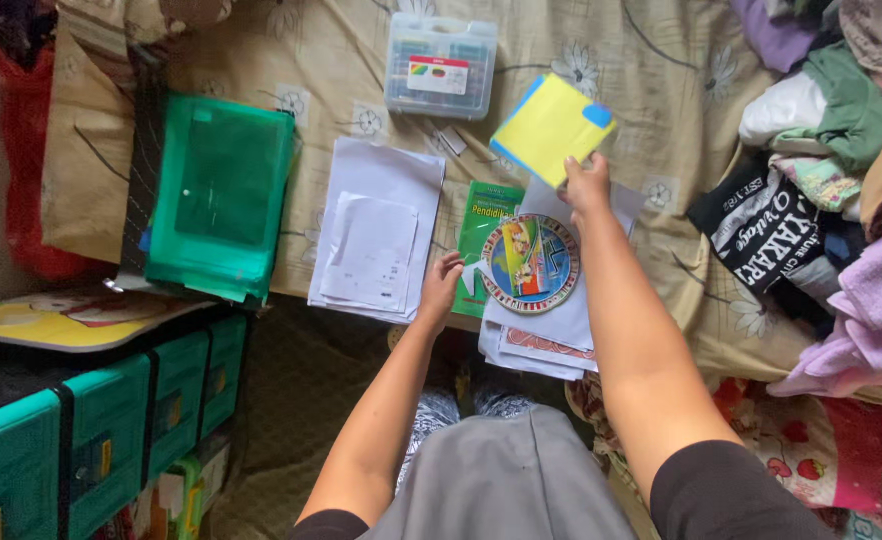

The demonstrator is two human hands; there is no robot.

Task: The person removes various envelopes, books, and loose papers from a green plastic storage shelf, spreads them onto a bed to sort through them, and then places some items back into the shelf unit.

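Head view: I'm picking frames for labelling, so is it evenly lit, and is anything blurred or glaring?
Head view: soft, even light with faint shadows; the yellow booklet in the right hand looks slightly soft; the clear plastic case shows mild sheen; the left hand and white papers are sharp; edges bend slightly.

- Paper stack (376, 245) lies on the bed (661, 80), with the folder pile (219, 195) to its left.
- Book (481, 225) lies right of the papers, partly under the sheet with the round picture (531, 265).
- Plastic case (441, 65) sits behind the papers.
- Clothes heap (821, 180) lies at the right.
- Drawer unit (101, 420) stands on the floor, lower left.
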